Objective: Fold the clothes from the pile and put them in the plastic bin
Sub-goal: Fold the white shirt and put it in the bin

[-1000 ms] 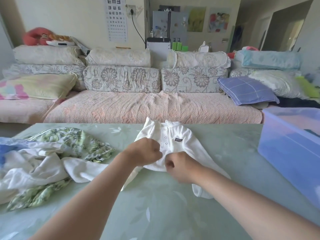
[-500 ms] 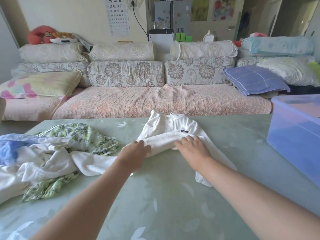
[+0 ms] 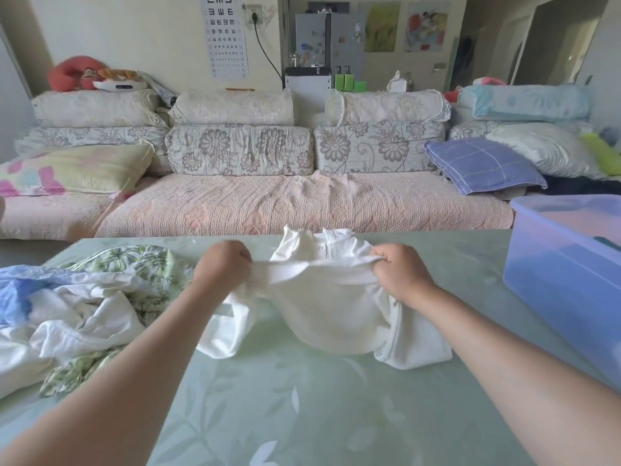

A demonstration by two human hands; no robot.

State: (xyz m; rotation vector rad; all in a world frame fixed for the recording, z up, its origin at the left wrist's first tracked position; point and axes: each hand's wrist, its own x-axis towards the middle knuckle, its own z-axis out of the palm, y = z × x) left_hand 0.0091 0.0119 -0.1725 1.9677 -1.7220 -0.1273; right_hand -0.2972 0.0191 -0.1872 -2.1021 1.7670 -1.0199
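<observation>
A white garment (image 3: 332, 314) lies in the middle of the green table (image 3: 302, 415). My left hand (image 3: 223, 267) grips its folded edge on the left, and my right hand (image 3: 400, 274) grips the same edge on the right. Between the two fists the cloth is stretched taut and lifted off the table, with the rest hanging below. The collar end lies flat beyond the hands. The pile of clothes (image 3: 77, 307) sits at the left: white, blue and green leaf-print pieces. The translucent blue plastic bin (image 3: 564, 280) stands at the right edge of the table.
Behind the table runs a long sofa (image 3: 302, 203) with floral cushions and several pillows. Something dark shows inside the bin at its far right.
Both hands had been pressing the fold flat on the garment close together. Now they have moved apart, closed on the edge and raised it off the table.
</observation>
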